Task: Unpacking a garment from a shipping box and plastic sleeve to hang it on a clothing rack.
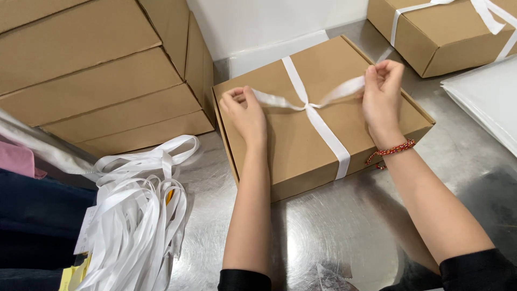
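A flat brown cardboard box (280, 145) lies on a shiny metal table (334, 231). A white ribbon (323, 129) runs over its lid and crosses at the middle. My left hand (245, 110) pinches one ribbon end at the box's left side. On the right, my right hand (381, 91), with a red braided bracelet at the wrist, grips the other end. The two ends are pulled apart, taut above the lid.
A stack of flat brown cartons (97, 75) stands at the back left. A bundle of loose white ribbons (140, 215) lies front left. Another ribbon-tied box (447, 32) sits at the back right, with white sheets (487, 97) beside it.
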